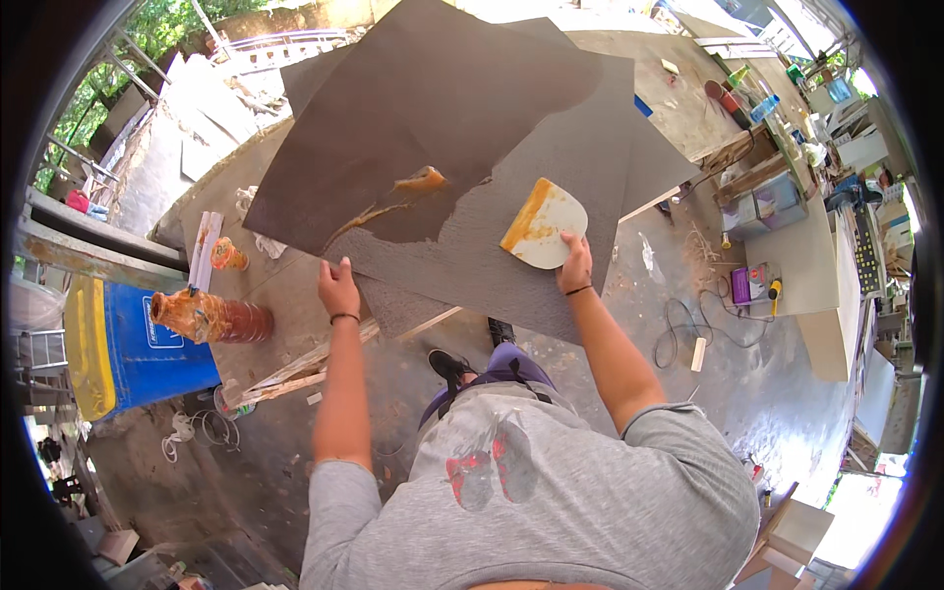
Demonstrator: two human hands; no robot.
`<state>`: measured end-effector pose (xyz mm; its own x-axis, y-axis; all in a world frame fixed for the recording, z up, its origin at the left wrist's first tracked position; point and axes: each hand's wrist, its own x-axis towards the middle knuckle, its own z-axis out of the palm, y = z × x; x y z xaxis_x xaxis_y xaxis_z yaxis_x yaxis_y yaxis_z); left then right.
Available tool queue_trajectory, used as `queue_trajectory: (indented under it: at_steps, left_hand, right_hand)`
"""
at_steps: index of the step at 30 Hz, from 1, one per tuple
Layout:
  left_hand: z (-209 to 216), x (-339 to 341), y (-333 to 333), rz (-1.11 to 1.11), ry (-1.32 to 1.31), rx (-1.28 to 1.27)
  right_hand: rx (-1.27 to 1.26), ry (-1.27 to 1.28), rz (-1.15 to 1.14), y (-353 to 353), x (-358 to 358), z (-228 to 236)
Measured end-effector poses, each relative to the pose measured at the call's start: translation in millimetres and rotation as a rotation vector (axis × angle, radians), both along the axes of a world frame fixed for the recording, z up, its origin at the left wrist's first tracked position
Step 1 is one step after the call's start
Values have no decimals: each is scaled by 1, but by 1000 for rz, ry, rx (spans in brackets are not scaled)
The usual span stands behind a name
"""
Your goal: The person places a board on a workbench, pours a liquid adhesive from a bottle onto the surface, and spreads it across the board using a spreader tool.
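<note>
Large brown sheets (pixel 462 88) overlap on the work surface in front of me. The top one is split between a darker, smoother, wet-looking area and a greyer, textured area. An amber glue puddle (pixel 421 181) lies on the dark part, with a streak trailing toward the near left edge. My right hand (pixel 574 267) grips a white, rounded spreader (pixel 554 228) over the grey part; amber glue coats its straight edge. At the near left edge, my left hand (pixel 339 289) is closed on the sheet's border.
On the left stand a glue-smeared plastic bottle (pixel 221 317), a small glue-stained cup (pixel 229 255) and a blue bin (pixel 157 344). A red power tool (pixel 726 102) lies at the far right. A black cable (pixel 678 339) and a wood offcut (pixel 698 354) lie on the floor.
</note>
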<state>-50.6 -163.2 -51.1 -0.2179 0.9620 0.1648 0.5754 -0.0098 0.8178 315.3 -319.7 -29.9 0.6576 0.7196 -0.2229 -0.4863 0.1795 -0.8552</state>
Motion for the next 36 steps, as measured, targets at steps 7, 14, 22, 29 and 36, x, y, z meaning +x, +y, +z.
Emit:
queue_trajectory:
  at_steps: [7, 14, 22, 29, 36]
  left_hand:
    - [24, 12, 43, -77, -96, -164]
    - [9, 31, -45, -94, 165, -160]
    - [21, 15, -55, -261, -234, -312]
    - [10, 5, -38, -258, -213, -361]
    - [-2, -2, -28, -309, -527, -318]
  right_hand:
    - [86, 104, 32, -11, -88, 4]
    - [71, 135, 134, 3, -154, 8]
    - [-20, -402, 356, 40, -127, 92]
    - [-693, -1566, 684, 192, -82, 150]
    - [-981, -1647, 769, 265, -158, 101]
